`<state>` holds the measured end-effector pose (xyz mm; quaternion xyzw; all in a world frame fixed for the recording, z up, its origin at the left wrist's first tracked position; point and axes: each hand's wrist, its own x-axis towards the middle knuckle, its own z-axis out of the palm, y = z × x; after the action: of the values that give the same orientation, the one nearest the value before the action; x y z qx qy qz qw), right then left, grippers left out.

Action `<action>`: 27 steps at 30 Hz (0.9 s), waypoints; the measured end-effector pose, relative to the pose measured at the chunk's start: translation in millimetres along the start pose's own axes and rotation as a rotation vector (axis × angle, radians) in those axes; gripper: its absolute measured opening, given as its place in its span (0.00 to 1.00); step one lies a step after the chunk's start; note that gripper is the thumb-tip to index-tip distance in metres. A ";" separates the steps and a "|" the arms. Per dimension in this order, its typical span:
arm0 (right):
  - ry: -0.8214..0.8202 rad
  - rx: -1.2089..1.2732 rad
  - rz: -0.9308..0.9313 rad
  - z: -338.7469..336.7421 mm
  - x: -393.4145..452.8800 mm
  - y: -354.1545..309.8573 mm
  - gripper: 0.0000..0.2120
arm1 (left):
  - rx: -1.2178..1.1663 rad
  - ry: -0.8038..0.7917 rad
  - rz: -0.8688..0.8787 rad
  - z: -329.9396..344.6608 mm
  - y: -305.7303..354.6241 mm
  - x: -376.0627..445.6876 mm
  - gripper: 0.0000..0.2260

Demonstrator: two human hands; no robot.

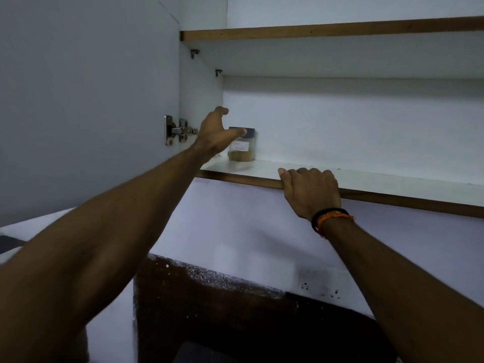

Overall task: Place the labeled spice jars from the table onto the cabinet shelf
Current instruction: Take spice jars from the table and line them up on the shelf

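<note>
Clear dark-lidded spice jar with a white label [241, 144] stands upright at the left end of the white cabinet shelf [366, 176]. Left hand [215, 132], fingers spread, holds nothing; right hand [310, 188] curls over the shelf edge. Probably light, rigid, smooth: grasp its sides.

Metal hinge [178, 131] on the open door [86, 100] — wall sockets [320, 290] below.

A dim white wall [262, 226] meets a dark brown lower band [235, 318], with an open white cabinet door [86, 100] on a metal hinge [178, 131].
</note>
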<state>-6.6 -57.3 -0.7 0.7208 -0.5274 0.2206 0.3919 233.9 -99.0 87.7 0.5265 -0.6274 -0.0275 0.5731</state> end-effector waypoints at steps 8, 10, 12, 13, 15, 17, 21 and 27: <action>0.173 0.335 0.144 -6.0 -49.8 -20.4 0.22 | 0.102 -0.026 0.249 14.6 8.6 -147.2 0.24; 0.173 0.451 0.137 -4.4 -75.1 -34.1 0.23 | 0.142 -0.038 0.294 20.5 1.4 -186.7 0.24; 0.097 0.530 0.109 4.3 -107.6 -48.0 0.22 | 0.169 -0.039 0.294 26.1 -7.1 -221.0 0.23; 0.048 0.563 0.110 9.9 -122.0 -53.5 0.21 | 0.176 -0.048 0.281 29.1 -10.7 -233.7 0.23; -0.089 0.640 0.152 23.6 -161.5 -65.2 0.18 | 0.169 -0.101 0.214 38.7 -21.9 -268.3 0.23; -0.242 0.693 0.182 36.8 -200.7 -78.8 0.17 | 0.153 -0.164 0.136 48.1 -37.1 -302.9 0.24; -0.453 0.773 0.204 56.3 -269.7 -105.1 0.16 | 0.165 -0.344 -0.057 62.9 -74.0 -364.1 0.24; -0.802 0.814 0.164 74.2 -365.2 -134.1 0.13 | 0.227 -0.662 -0.361 71.9 -128.7 -463.9 0.24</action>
<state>-15.0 116.4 -356.6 0.7976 -0.5615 0.1452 -0.1659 163.2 124.1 -339.1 0.6511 -0.6746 -0.2268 0.2636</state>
